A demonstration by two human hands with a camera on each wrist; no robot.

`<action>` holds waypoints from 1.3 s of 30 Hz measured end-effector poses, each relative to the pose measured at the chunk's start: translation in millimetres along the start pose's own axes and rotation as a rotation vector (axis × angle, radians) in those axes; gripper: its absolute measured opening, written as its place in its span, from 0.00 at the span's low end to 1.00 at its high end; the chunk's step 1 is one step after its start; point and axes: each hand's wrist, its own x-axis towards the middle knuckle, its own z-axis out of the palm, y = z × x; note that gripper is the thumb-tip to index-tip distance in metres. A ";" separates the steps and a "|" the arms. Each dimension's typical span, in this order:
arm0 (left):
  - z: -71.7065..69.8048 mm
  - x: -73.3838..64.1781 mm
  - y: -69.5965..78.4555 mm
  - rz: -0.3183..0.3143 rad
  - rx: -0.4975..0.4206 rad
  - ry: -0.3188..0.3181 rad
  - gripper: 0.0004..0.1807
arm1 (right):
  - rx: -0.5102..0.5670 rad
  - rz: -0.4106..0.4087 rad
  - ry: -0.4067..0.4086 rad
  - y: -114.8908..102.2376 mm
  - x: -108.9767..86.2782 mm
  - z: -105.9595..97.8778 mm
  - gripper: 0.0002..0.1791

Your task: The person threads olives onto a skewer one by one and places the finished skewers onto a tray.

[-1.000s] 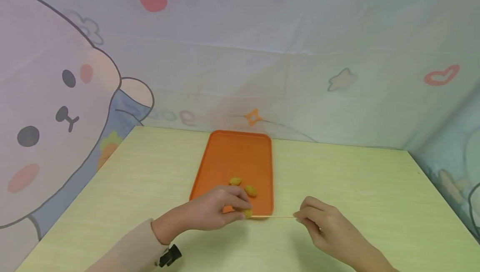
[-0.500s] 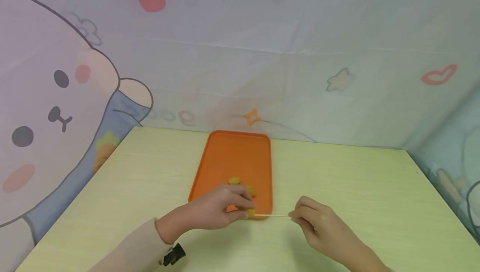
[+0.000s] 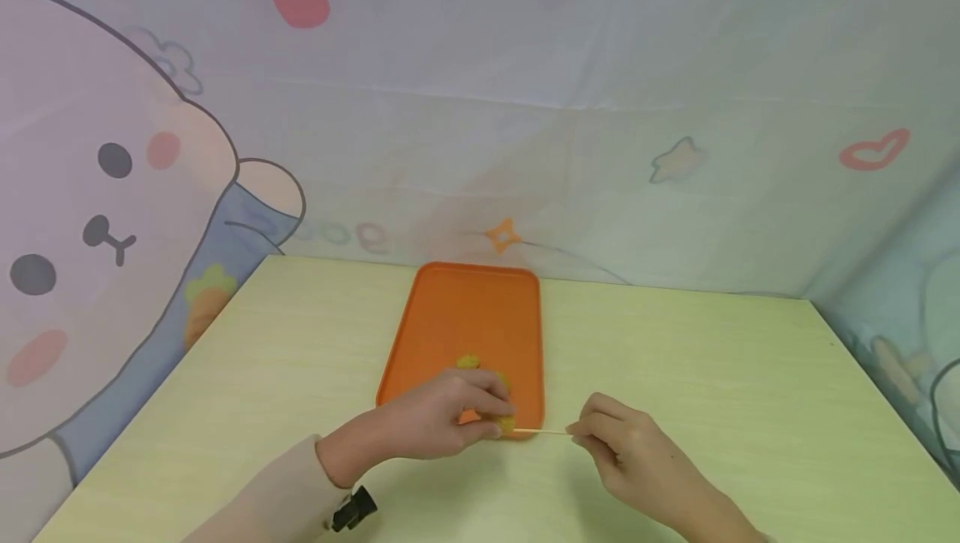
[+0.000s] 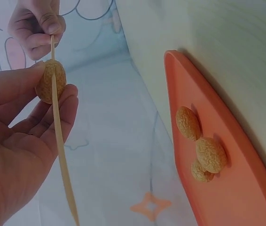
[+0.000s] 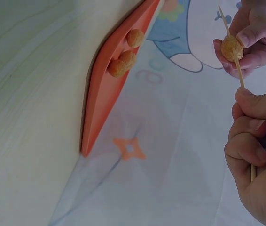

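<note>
My left hand (image 3: 435,414) pinches a wrinkled golden-brown ball (image 4: 51,87) between thumb and fingers, over the near end of the orange tray (image 3: 480,310). A thin bamboo skewer (image 5: 239,75) runs through this ball, and its pointed end sticks out on the far side in the right wrist view. My right hand (image 3: 637,455) grips the other end of the skewer, fingers curled round it, right of the tray. A short length of bare skewer shows between the ball and the right fingertips. Three similar balls (image 4: 211,155) lie together in the tray.
The tray lies lengthwise on a pale yellow-green table (image 3: 690,360), its far end near the table's back edge. Behind hangs a printed cloth (image 3: 480,110) with a cartoon bear. A black clip-like piece (image 3: 354,510) sits at the left sleeve (image 3: 277,493).
My right hand has moved left toward my left hand, which has shifted slightly right. Less bare skewer shows between the ball and the right fingers.
</note>
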 end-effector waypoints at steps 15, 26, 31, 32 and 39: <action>2.5 7.5 3.3 0.013 -0.011 -0.017 0.13 | 0.008 -0.019 0.015 0.9 0.2 6.4 0.11; 4.5 13.9 4.9 0.046 -0.002 -0.018 0.13 | 0.021 -0.003 0.014 -1.6 2.0 9.5 0.19; 6.5 16.7 5.0 0.065 0.002 -0.012 0.13 | 0.029 -0.006 0.017 -1.4 1.9 10.9 0.18; 7.0 17.3 5.0 0.070 0.006 -0.010 0.13 | 0.031 -0.006 0.018 -1.4 1.9 11.1 0.18; 9.6 20.8 5.7 0.093 0.024 -0.002 0.13 | 0.036 0.007 0.021 -1.3 1.5 12.7 0.21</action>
